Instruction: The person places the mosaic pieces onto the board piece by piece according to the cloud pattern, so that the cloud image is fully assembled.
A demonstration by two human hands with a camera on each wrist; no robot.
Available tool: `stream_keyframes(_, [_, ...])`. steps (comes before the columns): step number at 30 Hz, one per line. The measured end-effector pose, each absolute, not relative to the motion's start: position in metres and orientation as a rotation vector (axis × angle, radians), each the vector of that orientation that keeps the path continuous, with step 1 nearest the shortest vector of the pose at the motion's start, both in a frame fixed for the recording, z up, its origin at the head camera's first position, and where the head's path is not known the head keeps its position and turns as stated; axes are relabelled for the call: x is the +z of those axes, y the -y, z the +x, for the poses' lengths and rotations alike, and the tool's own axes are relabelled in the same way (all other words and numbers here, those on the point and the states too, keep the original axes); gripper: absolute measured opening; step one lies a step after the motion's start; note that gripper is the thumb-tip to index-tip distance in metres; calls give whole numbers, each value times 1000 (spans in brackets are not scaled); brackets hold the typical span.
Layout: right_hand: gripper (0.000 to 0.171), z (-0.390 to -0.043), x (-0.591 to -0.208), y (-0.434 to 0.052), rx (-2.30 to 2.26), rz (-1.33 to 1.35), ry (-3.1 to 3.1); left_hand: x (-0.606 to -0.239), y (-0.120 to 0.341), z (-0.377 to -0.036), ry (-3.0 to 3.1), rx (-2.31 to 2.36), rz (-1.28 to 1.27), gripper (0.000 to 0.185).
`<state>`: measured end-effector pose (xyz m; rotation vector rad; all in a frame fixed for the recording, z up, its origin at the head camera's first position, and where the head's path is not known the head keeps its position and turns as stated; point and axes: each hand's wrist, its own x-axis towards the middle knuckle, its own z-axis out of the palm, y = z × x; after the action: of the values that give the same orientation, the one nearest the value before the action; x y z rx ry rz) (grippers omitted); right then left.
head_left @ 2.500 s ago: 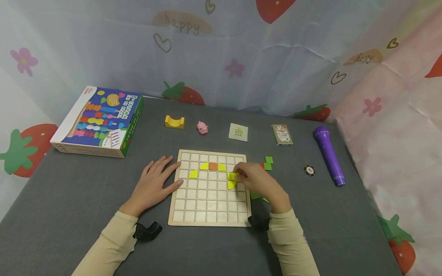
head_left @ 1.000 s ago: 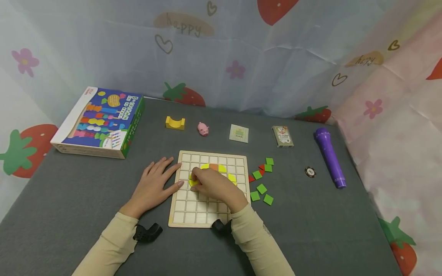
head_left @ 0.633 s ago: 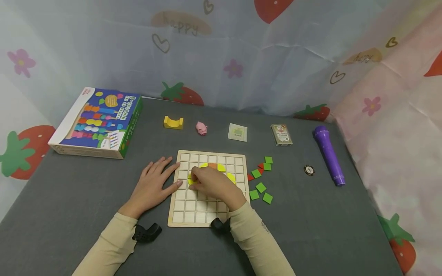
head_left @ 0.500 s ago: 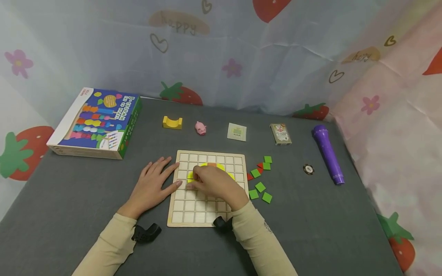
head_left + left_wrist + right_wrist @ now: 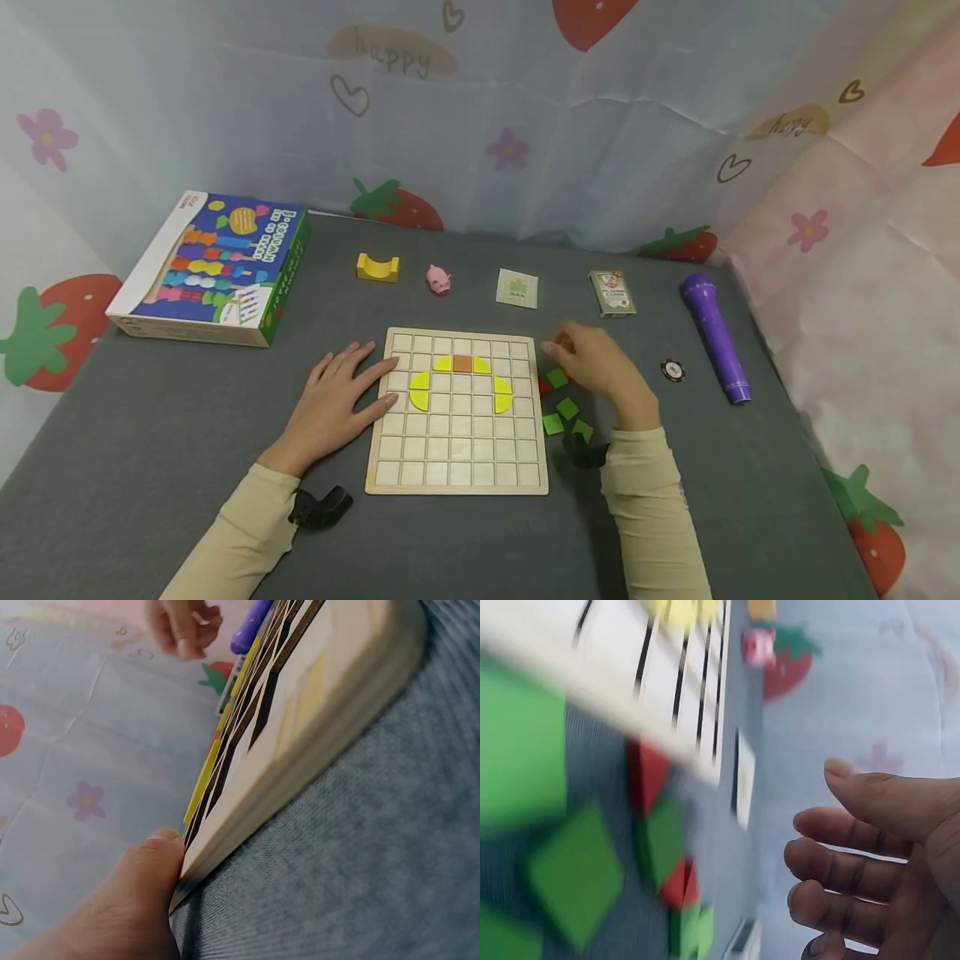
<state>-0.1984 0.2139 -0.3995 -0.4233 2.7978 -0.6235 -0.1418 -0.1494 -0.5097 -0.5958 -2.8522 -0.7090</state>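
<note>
A square wooden grid board (image 5: 459, 490) lies on the grey cloth, holding an orange square tile (image 5: 462, 364) and several yellow curved-edge tiles (image 5: 419, 400). My left hand (image 5: 330, 408) rests flat with spread fingers, index finger and thumb (image 5: 142, 885) at the board's left edge. Over the loose tiles to the right of the board hovers my right hand (image 5: 603, 367), its fingers loosely bent. The right wrist view shows that hand (image 5: 877, 862) with nothing between thumb and fingers. Beneath it are several green square tiles (image 5: 567, 408) and red triangle tiles (image 5: 544, 386), partly hidden.
Behind the board stand a yellow block (image 5: 378, 267), a pink pig figure (image 5: 438, 280), a small pattern card (image 5: 517, 288) and a playing-card box (image 5: 612, 294). A large game box (image 5: 210, 267) is at left. A poker chip (image 5: 672, 370) and a purple microphone (image 5: 716, 337) lie at right.
My right hand has moved from the board's left part to the right, over the loose tiles. Two yellow tiles now sit together on the board's left, where one lay earlier. The left hand stays put.
</note>
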Motion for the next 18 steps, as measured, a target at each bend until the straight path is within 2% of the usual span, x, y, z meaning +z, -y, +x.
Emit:
stream_keyframes(7, [26,-199,-411,-248,-619,-314,-2817,-506,146,-140,2834,-672,-764,40])
stream_keyframes(18, [28,-201,-426,-260,-630,-259,-2878,-503,145,-139,2836,-702,-772,42])
